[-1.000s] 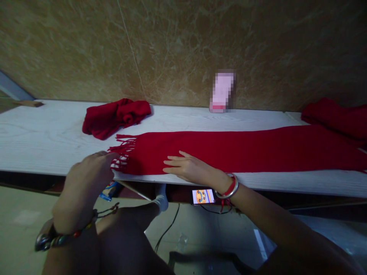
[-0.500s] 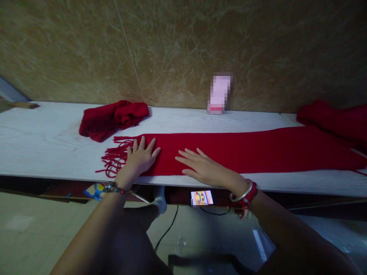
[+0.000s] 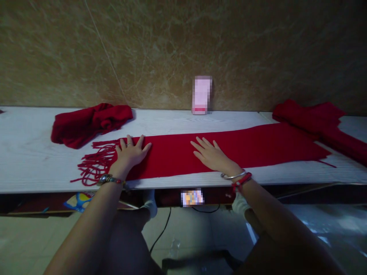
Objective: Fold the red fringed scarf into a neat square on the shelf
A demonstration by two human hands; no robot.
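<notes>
A long red scarf lies flat along the white wood-grain table, its fringe spread out at the left end. My left hand rests on the scarf just beside the fringe, palm down with its fingers spread. Farther right, my right hand lies flat on the scarf's middle, fingers stretched and slightly apart. Neither hand grips the cloth. A bunched red cloth sits behind the fringe at the back left. Another crumpled red cloth lies at the far right, close to the scarf's other end.
A pink box-like item, blurred out, stands against the brown marbled wall. Below the edge of the white table, a lit screen and a blue-yellow packet rest on a lower shelf. A black cable hangs there.
My right hand has slid rightward along the scarf, widening the gap between my hands. My left hand stays by the fringe. The whole view has shifted, showing more of the right-hand cloth.
</notes>
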